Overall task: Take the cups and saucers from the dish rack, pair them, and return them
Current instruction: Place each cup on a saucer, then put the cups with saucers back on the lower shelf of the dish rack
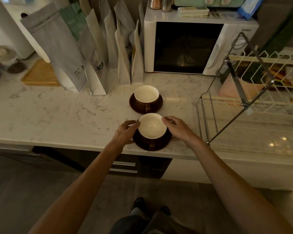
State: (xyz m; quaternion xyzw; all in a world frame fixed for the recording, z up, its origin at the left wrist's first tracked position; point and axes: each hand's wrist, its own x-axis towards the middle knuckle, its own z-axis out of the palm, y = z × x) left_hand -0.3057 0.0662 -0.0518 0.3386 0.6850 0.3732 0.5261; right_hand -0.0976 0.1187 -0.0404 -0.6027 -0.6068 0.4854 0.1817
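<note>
Two cup-and-saucer pairs on a marble counter (57, 115), the near pair held between both hands.

The near cup (152, 126) sits upright on its saucer (142, 142) at the counter's front edge, handle toward the viewer. The left hand (125, 132) curls against the saucer's left rim, fingers touching the cup's side; the right hand (178, 128) cups the right side, fingertips on the cup's rim. The far cup (146, 94) stands on its own saucer (134, 105) just behind. The dish rack (243, 102) stands to the right, before the microwave (186, 48).
</note>
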